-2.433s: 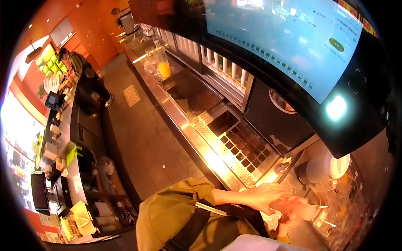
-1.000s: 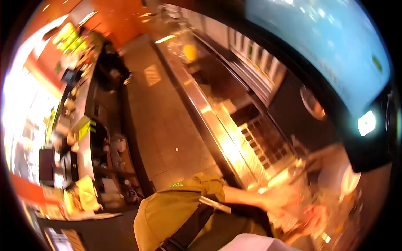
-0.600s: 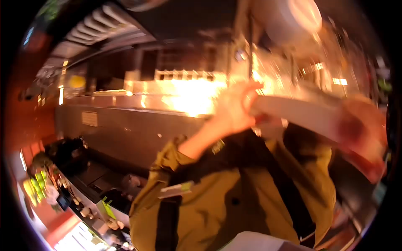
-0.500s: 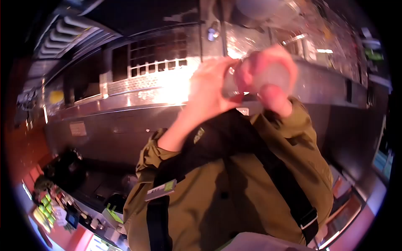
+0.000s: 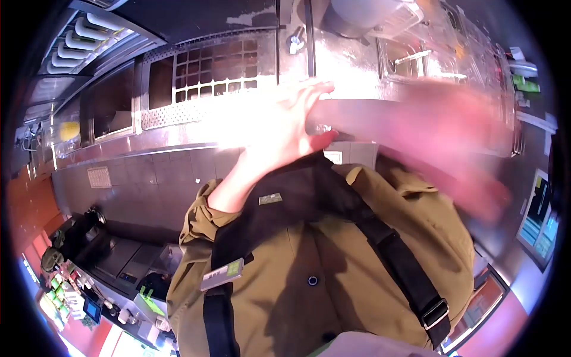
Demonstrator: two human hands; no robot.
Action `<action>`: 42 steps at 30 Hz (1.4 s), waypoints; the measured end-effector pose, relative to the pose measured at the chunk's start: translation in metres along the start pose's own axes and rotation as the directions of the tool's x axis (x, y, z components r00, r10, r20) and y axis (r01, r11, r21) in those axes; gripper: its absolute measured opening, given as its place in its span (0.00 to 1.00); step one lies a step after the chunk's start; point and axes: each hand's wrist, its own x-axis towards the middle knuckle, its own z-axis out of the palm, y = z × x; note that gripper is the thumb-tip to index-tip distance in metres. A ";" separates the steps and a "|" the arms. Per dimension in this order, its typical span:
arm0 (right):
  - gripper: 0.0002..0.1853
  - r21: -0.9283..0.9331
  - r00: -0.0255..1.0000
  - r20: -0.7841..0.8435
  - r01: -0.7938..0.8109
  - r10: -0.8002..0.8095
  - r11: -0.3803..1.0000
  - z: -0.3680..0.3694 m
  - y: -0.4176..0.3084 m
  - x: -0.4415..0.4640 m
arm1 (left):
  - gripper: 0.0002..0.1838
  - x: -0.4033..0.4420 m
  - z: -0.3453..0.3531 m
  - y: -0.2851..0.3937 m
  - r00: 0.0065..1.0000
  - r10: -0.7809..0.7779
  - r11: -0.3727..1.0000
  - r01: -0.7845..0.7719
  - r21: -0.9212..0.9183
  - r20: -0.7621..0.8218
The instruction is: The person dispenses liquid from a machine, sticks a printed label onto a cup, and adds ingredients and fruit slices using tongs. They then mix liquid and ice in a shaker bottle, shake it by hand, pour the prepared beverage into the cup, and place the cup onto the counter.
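Note:
In the head view my left hand (image 5: 285, 122) is closed round the near end of a greyish, tube-like container (image 5: 360, 116). A shiny, see-through-looking edge shows beside the fingers; motion and glare hide its exact kind. Over its other end is my right hand (image 5: 458, 131), heavily smeared, so I cannot tell how its fingers lie or whether they grip it. Both hands are above the bright metal counter, in front of my apron.
Behind the hands runs a steel counter (image 5: 160, 149) with a slotted grid panel (image 5: 217, 65). A large grey tub (image 5: 351, 18) and clear containers (image 5: 452, 41) stand at the back right. Upper left is a rack of white-edged trays (image 5: 77, 41).
My right hand has swung to the right and down, with fast blur. More of the greyish container shows between the hands. My left hand has moved only slightly.

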 end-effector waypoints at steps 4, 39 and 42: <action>0.18 -0.006 0.995 -0.020 0.101 -0.101 0.995 0.003 0.012 -0.007 | 0.34 0.002 -0.003 0.005 0.992 -0.106 0.993 0.109 -0.053 0.071; 0.17 -0.259 0.960 0.214 0.235 -0.182 0.937 -0.012 -0.026 0.017 | 0.31 0.005 0.005 -0.002 0.991 0.076 0.996 -0.081 -0.042 -0.108; 0.18 -0.295 0.985 0.133 0.148 -0.112 0.944 -0.001 -0.007 -0.005 | 0.33 0.003 0.000 -0.001 0.999 0.051 0.993 -0.052 -0.108 -0.008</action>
